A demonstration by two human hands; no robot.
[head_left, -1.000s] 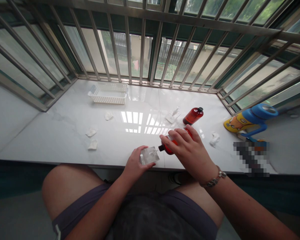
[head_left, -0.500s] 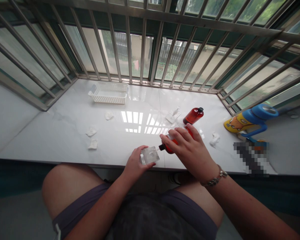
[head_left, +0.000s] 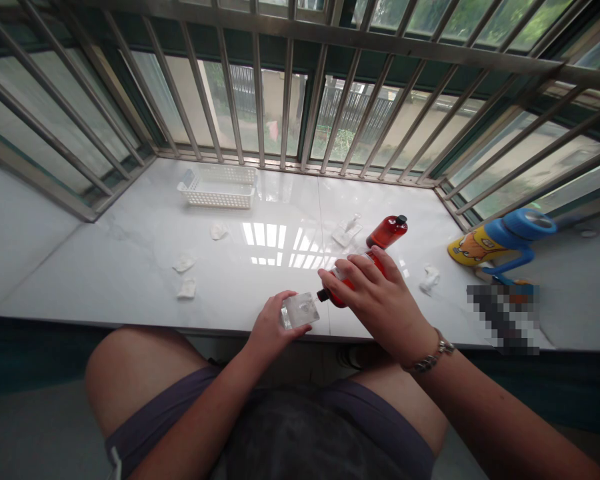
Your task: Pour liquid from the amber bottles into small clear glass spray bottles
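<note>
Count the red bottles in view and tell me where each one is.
2. The held red bottle is in the right hand, neck toward the clear container in the left hand. The other red bottle is on the white counter, just beyond the right hand.

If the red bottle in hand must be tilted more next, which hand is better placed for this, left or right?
The right hand, I think: it is wrapped round the held red bottle, whose black top is close to the clear container. The left hand is busy gripping that container.
</note>
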